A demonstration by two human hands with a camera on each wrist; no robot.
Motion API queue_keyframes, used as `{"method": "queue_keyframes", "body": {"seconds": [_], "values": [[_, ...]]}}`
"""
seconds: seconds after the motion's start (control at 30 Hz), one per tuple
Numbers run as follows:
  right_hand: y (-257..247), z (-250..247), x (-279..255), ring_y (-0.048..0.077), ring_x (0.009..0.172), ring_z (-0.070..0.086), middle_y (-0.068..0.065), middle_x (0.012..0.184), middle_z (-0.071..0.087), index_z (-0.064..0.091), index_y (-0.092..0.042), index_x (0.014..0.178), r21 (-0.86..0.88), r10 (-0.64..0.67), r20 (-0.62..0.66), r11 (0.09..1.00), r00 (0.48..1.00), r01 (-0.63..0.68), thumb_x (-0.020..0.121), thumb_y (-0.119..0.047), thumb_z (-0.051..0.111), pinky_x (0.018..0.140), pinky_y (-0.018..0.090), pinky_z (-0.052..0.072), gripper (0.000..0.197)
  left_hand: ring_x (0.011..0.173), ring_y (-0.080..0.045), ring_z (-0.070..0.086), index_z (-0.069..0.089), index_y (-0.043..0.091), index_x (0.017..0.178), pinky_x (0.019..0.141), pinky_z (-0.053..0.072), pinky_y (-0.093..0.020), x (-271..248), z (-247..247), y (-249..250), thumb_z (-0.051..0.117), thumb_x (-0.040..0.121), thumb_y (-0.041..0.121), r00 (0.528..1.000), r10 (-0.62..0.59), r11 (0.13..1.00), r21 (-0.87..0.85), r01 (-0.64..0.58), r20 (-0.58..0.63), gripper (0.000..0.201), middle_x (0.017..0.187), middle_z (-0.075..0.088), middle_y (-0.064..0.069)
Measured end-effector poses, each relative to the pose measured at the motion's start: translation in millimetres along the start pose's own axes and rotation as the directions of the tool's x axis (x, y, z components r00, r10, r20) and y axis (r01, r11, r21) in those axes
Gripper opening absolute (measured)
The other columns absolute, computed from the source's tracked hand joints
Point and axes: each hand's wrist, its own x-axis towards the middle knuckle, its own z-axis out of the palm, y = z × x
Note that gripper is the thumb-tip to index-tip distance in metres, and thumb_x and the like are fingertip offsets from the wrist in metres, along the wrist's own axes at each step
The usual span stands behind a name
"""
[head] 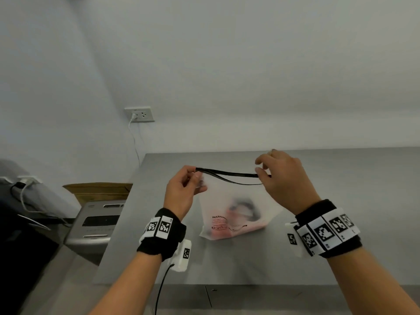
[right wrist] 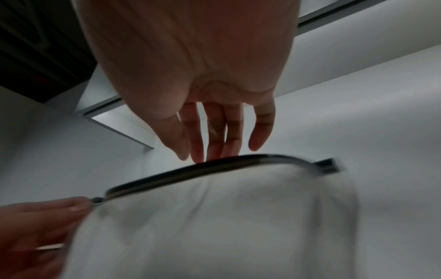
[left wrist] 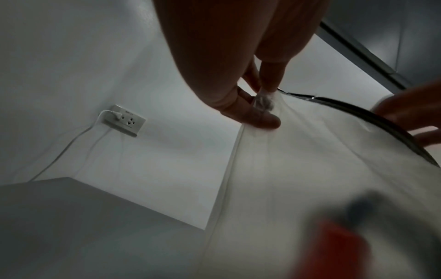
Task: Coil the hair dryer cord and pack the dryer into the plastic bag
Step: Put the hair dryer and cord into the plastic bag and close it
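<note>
A frosted plastic bag [head: 227, 201] hangs upright over the grey table [head: 341, 235], its bottom resting on the surface. Through the plastic, the pink and black hair dryer [head: 241, 212] shows as a blurred shape; its cord cannot be made out. My left hand [head: 195, 176] pinches the left end of the bag's black zip strip [head: 227, 172]. Up close, thumb and fingers [left wrist: 260, 100] clamp the bunched corner. My right hand [head: 259, 172] is at the strip's right part. There the fingers [right wrist: 214, 147] lie nearly straight, tips against the strip [right wrist: 214, 169].
A wall socket [head: 139, 114] with a white plug and cable sits left of the table. A cardboard box [head: 100, 189] and a grey appliance [head: 97, 223] stand beside the table's left edge. A dark mass [head: 22, 246] fills the lower left corner.
</note>
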Motion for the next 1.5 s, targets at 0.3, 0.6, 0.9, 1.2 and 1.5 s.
{"method": "queue_keyframes", "body": {"seconds": [0.3, 0.6, 0.9, 1.2, 1.5], "values": [[-94.6, 56.3, 29.2, 0.024, 0.099, 0.063, -0.002, 0.108, 0.065, 0.051, -0.022, 0.119, 0.018, -0.178, 0.311, 0.983, 0.933, 0.182, 0.102, -0.031, 0.043, 0.088, 0.048, 0.043, 0.021, 0.088, -0.027, 0.074, 0.070, 0.008, 0.098, 0.077, 0.062, -0.033, -11.8, 0.3, 10.6, 0.053, 0.101, 0.005, 0.999, 0.029, 0.998, 0.049, -0.030, 0.020, 0.018, 0.096, 0.072, -0.017], [-87.1, 50.4, 20.2, 0.026, 0.069, 0.059, -0.001, 0.089, 0.062, 0.053, -0.018, 0.104, -0.095, -0.209, 0.216, 0.968, 0.954, 0.233, 0.103, -0.028, 0.041, 0.056, 0.032, 0.031, 0.016, 0.077, -0.026, 0.069, 0.064, 0.001, 0.092, 0.071, 0.064, -0.035, -6.6, 2.4, 6.1, 0.053, 0.102, 0.006, 0.993, 0.022, 0.996, 0.083, -0.013, -0.116, 0.016, 0.088, 0.065, -0.021], [4.4, -10.3, -46.9, 0.028, 0.071, 0.059, -0.006, 0.083, 0.063, 0.047, -0.023, 0.087, -0.199, 0.119, 0.256, 0.978, 0.959, -0.069, 0.097, -0.039, 0.043, 0.063, 0.037, 0.049, 0.019, 0.065, -0.012, 0.063, 0.062, 0.006, 0.089, 0.070, 0.063, -0.030, 14.7, -1.5, 6.9, 0.051, 0.103, 0.007, 0.977, -0.010, 1.000, 0.015, 0.013, -0.215, 0.018, 0.081, 0.058, -0.009], [-17.9, 2.6, -36.2, 0.025, 0.112, 0.063, -0.004, 0.125, 0.062, 0.047, -0.032, 0.136, -0.059, 0.105, 0.334, 0.994, 0.937, -0.091, 0.085, -0.061, 0.060, 0.087, 0.040, 0.049, 0.060, 0.064, -0.009, 0.065, 0.062, 0.007, 0.090, 0.074, 0.063, -0.035, 15.4, 4.5, 4.3, 0.049, 0.104, 0.009, 0.976, -0.041, 0.999, -0.039, 0.033, -0.213, 0.019, 0.084, 0.059, -0.010], [-47.7, 126.6, -14.6, 0.037, 0.092, 0.067, 0.012, 0.105, 0.072, 0.059, -0.022, 0.112, 0.203, 0.133, 0.496, 0.943, 0.858, -0.264, 0.088, -0.020, 0.052, 0.075, 0.036, 0.052, 0.025, 0.090, -0.022, 0.065, 0.065, 0.010, 0.093, 0.078, 0.062, -0.032, 10.0, -4.0, 1.7, 0.052, 0.103, 0.012, 0.981, -0.003, 1.000, -0.011, 0.000, -0.192, 0.017, 0.097, 0.063, -0.016]]}}
